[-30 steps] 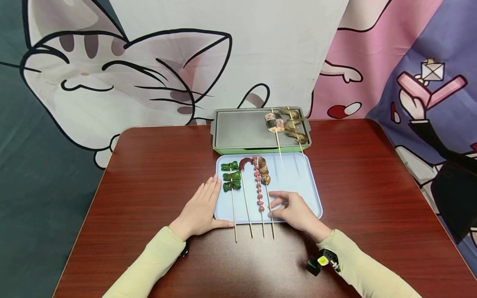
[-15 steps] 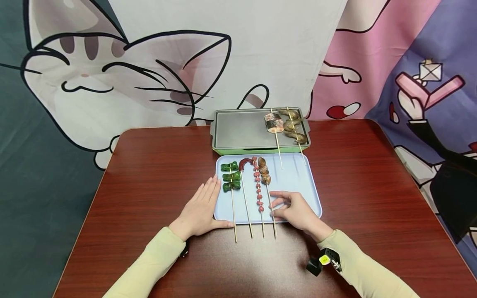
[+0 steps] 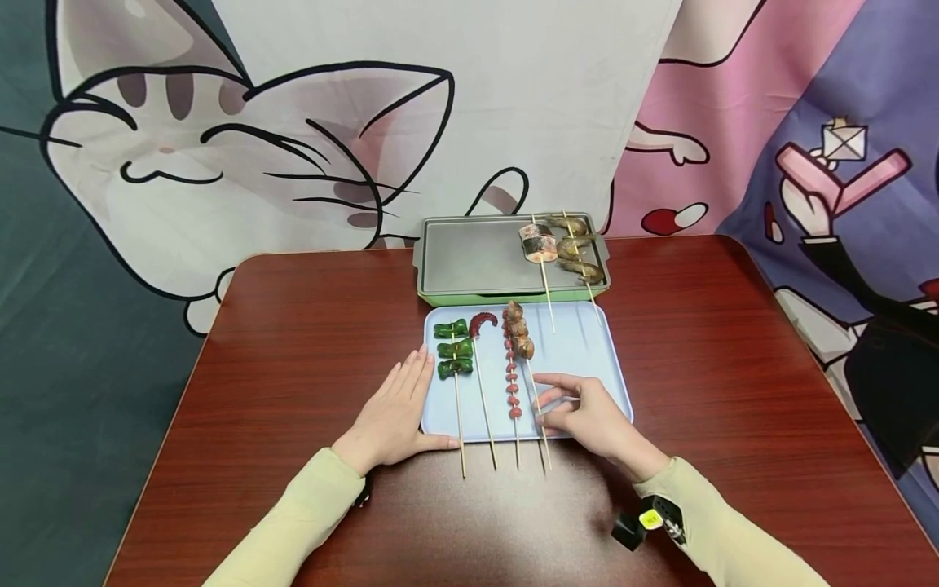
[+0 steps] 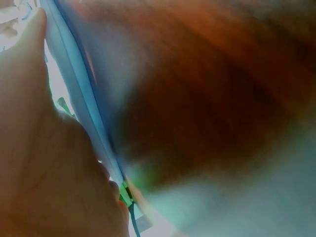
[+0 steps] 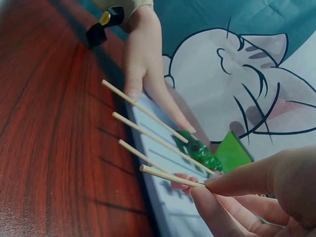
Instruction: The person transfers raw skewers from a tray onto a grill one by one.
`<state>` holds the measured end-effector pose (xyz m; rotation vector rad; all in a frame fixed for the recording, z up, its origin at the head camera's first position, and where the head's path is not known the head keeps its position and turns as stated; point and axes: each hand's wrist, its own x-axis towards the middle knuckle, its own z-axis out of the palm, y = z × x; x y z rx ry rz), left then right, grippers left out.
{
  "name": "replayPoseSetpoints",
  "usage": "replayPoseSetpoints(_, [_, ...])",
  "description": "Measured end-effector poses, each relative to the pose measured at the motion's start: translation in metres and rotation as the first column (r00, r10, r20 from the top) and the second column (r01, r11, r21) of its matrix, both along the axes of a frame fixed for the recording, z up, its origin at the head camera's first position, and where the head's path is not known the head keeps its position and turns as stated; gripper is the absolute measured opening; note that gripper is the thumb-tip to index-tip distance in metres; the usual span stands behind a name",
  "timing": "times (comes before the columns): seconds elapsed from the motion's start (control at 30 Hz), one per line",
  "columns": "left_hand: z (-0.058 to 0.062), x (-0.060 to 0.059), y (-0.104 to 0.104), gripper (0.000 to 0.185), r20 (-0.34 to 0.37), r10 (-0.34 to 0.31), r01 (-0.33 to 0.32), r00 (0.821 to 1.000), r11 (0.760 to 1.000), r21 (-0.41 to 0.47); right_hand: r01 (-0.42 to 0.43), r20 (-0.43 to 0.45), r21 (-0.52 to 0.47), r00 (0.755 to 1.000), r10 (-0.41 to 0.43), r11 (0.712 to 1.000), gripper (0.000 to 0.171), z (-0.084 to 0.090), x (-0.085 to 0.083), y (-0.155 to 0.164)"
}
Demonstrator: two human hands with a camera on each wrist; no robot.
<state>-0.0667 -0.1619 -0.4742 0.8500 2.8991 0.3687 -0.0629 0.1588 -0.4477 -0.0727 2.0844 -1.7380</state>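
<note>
Far L: 1 big winking cat on the cloth backdrop (image 3: 169,187). Next, L hand (image 3: 392,412), fingers straight along L rim of 1 blue tray (image 3: 587,342), thumb out by near rim. Behind tray, far side of table (image 3: 315,326): 1 grey grill pan (image 3: 469,257) w/ green base.

Tray has 4 skewers, near ends past near rim. L to R: green pepper skewer (image 3: 456,349), 3 pcs; tentacle skewer (image 3: 482,317), 1 curled pc; pink-red skewer (image 3: 511,377), small pcs, no exact count as far end's partly covered; brown chunk skewer (image 3: 519,330), approx. 3 pcs, over R part of tray, near end raised, its stick pinched btwn R hand's (image 3: 583,412) thumb & index.

Pan holds 2, both at R: fish skewer (image 3: 539,243), 1 thick pc; shrimp skewer (image 3: 572,247), 3 shrimp.

Far R: wrist cam (image 3: 651,519) w/ 1 yellow label, writing too small to read.
</note>
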Motion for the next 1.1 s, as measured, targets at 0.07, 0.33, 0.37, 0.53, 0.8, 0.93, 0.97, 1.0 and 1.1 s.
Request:
replayPoseSetpoints(0.07, [-0.003, -0.001, -0.001, 0.123, -0.004, 0.001, -0.001, 1.000, 1.000, -0.007, -0.015, -0.015, 0.002, 1.000, 0.015, 1.000, 0.061, 0.003, 0.000, 0.000])
replayPoseSetpoints(0.33, [-0.008, -0.001, -0.002, 0.124, -0.002, 0.009, -0.009, 1.000, 1.000, -0.015, -0.059, -0.077, -0.012, 0.995, 0.058, 0.998, 0.060, 0.020, -0.001, -0.001])
replayPoseSetpoints(0.37, [-0.008, -0.001, -0.002, 0.124, -0.002, 0.009, -0.009, 1.000, 1.000, -0.013, -0.058, -0.085, -0.005, 0.995, 0.058, 0.998, 0.059, 0.022, -0.001, -0.001])
replayPoseSetpoints(0.53, [-0.007, -0.001, -0.001, 0.124, -0.004, 0.009, -0.009, 1.000, 1.000, -0.002, -0.050, -0.130, 0.010, 0.990, 0.051, 0.999, 0.059, 0.036, -0.007, -0.003])
replayPoseSetpoints(0.8, [-0.007, -0.001, -0.001, 0.125, 0.000, 0.011, -0.011, 1.000, 1.000, 0.000, -0.027, -0.217, 0.071, 0.975, 0.042, 0.997, 0.059, 0.062, -0.034, -0.006])
replayPoseSetpoints(0.93, [-0.008, -0.001, -0.001, 0.124, 0.007, 0.010, -0.010, 1.000, 1.000, -0.010, 0.002, -0.249, 0.075, 0.968, 0.017, 0.997, 0.059, 0.076, -0.054, -0.007])
replayPoseSetpoints(0.97, [-0.008, -0.001, -0.001, 0.124, 0.007, 0.009, -0.009, 1.000, 1.000, -0.009, 0.008, -0.253, 0.073, 0.967, 0.011, 0.997, 0.059, 0.079, -0.060, -0.008])
replayPoseSetpoints(1.0, [-0.008, -0.001, -0.001, 0.123, 0.004, 0.007, -0.007, 1.000, 1.000, -0.009, 0.015, -0.253, 0.069, 0.967, 0.003, 0.997, 0.059, 0.081, -0.066, -0.008])
replayPoseSetpoints(1.1, [-0.007, -0.001, -0.002, 0.124, -0.001, 0.006, -0.006, 1.000, 1.000, -0.005, 0.039, -0.252, 0.065, 0.967, -0.021, 0.997, 0.059, 0.084, -0.085, -0.009])
